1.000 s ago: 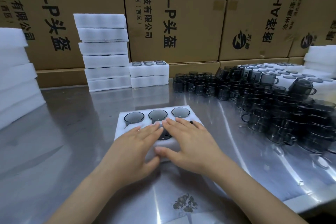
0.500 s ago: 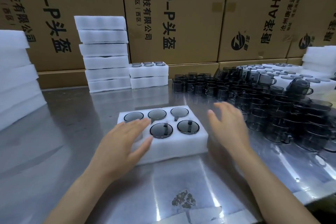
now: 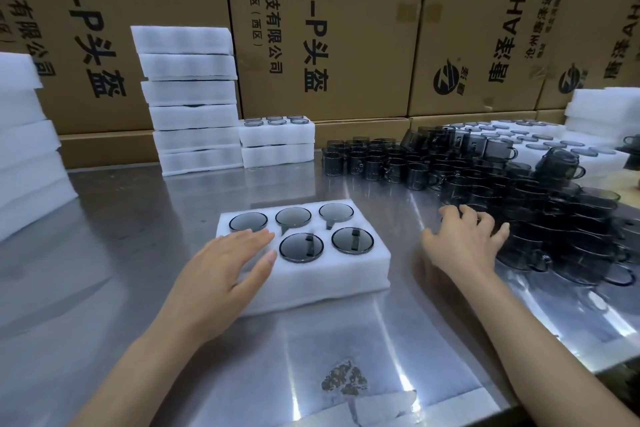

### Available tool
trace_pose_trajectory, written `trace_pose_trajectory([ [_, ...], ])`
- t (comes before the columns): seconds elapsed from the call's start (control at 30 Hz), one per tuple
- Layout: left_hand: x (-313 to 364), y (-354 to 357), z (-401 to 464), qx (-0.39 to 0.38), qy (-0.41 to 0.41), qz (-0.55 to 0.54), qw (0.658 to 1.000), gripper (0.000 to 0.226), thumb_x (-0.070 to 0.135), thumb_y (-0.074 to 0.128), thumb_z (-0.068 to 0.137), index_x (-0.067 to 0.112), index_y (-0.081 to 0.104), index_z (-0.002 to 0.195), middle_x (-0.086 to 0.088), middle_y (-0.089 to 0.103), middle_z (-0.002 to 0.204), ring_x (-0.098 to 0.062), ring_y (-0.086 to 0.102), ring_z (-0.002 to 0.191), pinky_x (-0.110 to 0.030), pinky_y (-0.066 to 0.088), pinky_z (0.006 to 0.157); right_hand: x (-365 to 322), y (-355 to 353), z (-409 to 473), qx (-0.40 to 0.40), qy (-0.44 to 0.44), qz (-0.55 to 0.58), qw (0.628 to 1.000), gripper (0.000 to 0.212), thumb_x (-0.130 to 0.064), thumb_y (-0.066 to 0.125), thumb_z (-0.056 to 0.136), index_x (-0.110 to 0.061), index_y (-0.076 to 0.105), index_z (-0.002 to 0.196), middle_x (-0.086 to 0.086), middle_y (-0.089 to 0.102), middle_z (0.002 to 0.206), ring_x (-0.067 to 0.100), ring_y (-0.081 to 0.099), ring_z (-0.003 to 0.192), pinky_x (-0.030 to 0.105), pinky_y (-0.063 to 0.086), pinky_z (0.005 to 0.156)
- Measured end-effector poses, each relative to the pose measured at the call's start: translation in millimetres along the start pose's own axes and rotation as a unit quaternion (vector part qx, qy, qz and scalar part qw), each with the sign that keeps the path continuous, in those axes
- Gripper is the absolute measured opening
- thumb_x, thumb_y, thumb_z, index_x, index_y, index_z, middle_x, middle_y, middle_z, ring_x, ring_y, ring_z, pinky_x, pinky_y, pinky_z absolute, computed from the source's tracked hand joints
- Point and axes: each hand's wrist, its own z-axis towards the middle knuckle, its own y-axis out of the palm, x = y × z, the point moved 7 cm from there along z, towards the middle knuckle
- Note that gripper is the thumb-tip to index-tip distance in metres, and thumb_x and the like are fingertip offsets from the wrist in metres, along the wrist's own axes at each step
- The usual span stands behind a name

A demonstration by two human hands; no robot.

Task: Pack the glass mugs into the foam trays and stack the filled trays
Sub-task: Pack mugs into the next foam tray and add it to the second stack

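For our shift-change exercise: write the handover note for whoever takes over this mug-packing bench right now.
Left hand: open, flat on the near-left corner of the foam tray.
Right hand: open, holding nothing, fingers at the edge of the loose mugs.
Done: five mugs visible in the tray; filled trays stacked at the back.
Left: check the slot under the left hand, then stack the tray; many mugs remain.

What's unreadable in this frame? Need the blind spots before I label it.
Head view only:
- Sixth pocket of the foam tray: covered by the left hand, so filled or empty cannot be told.
- Right hand: its fingertips overlap the loose mugs; contact or grip is unclear.
- Mug count in the pile: dark glass overlaps, and the right edge cuts it off.
- Tall foam stack: contents hidden by foam.
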Motion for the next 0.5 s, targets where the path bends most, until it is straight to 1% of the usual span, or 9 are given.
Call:
trace_pose_trajectory([
  [0.1, 2, 0, 0, 0.002, 0.004, 0.003, 1.0, 0.058, 0.056, 0.029, 0.083, 0.035, 0.052, 0.132, 0.032, 0.037, 0.129, 0.004, 0.035, 0.13, -0.016, 0.02, 0.106, -9, -1, -5, 0.007, -0.04, 0.011, 0.999, 0.045, -0.031, 0.05, 0.088, -0.016, 0.049, 0.13, 0.009, 0.037, 0.146, 0.031, 0.026, 0.134, 0.053, 0.008, 0.113],
  [0.2, -1, 1, 0, 0.002, 0.0, 0.004, 1.0, 0.055, 0.058, 0.028, 0.088, 0.035, 0.052, 0.132, 0.028, 0.043, 0.134, 0.005, 0.034, 0.13, -0.013, 0.019, 0.105, -27, 4, -13, 0.012, -0.121, 0.042, 0.992, 0.044, -0.03, 0.049, 0.091, -0.021, 0.046, 0.134, 0.002, 0.037, 0.146, 0.025, 0.026, 0.134, 0.044, 0.016, 0.111],
  [0.27, -3, 2, 0, 0.0, 0.001, 0.005, 1.0, 0.054, 0.06, 0.025, 0.093, 0.036, 0.051, 0.132, 0.028, 0.043, 0.136, 0.009, 0.032, 0.129, -0.012, 0.018, 0.105, -36, 3, -15, 0.018, -0.159, 0.098, 0.982, 0.045, -0.025, 0.051, 0.091, -0.022, 0.045, 0.136, 0.0, 0.035, 0.148, 0.021, 0.019, 0.135, 0.041, 0.023, 0.108],
  [0.33, -3, 3, 0, -0.001, 0.003, 0.001, 1.0, 0.056, 0.057, 0.023, 0.088, 0.037, 0.05, 0.133, 0.031, 0.04, 0.135, 0.013, 0.029, 0.127, -0.012, 0.018, 0.106, -37, 3, -13, 0.017, -0.163, 0.143, 0.976, 0.048, -0.023, 0.053, 0.092, -0.023, 0.043, 0.139, 0.003, 0.026, 0.153, 0.019, 0.011, 0.137, 0.042, 0.025, 0.108],
  [0.37, -3, 3, 0, -0.001, 0.003, -0.001, 1.0, 0.057, 0.057, 0.023, 0.087, 0.037, 0.05, 0.133, 0.03, 0.04, 0.136, 0.014, 0.029, 0.127, -0.013, 0.019, 0.107, -35, 6, -9, 0.003, -0.156, 0.155, 0.976, 0.051, -0.022, 0.053, 0.092, -0.024, 0.04, 0.141, 0.004, 0.02, 0.156, 0.019, 0.007, 0.138, 0.043, 0.023, 0.109],
  [0.43, -4, 1, 1, 0.004, 0.005, -0.004, 1.0, 0.059, 0.059, 0.021, 0.088, 0.035, 0.05, 0.134, 0.028, 0.04, 0.137, 0.014, 0.03, 0.125, -0.013, 0.02, 0.107, -29, 16, -3, -0.058, -0.131, 0.173, 0.974, 0.055, -0.023, 0.051, 0.093, -0.028, 0.032, 0.145, 0.005, 0.011, 0.158, 0.023, 0.001, 0.141, 0.044, 0.016, 0.113],
  [0.5, -7, -3, 2, 0.013, 0.005, -0.012, 1.0, 0.068, 0.065, 0.016, 0.086, 0.033, 0.049, 0.135, 0.026, 0.04, 0.139, 0.011, 0.032, 0.127, -0.018, 0.022, 0.109, -24, 26, -1, -0.11, -0.114, 0.188, 0.969, 0.057, -0.023, 0.05, 0.095, -0.034, 0.028, 0.146, 0.006, 0.009, 0.159, 0.027, 0.0, 0.144, 0.043, 0.012, 0.115],
])
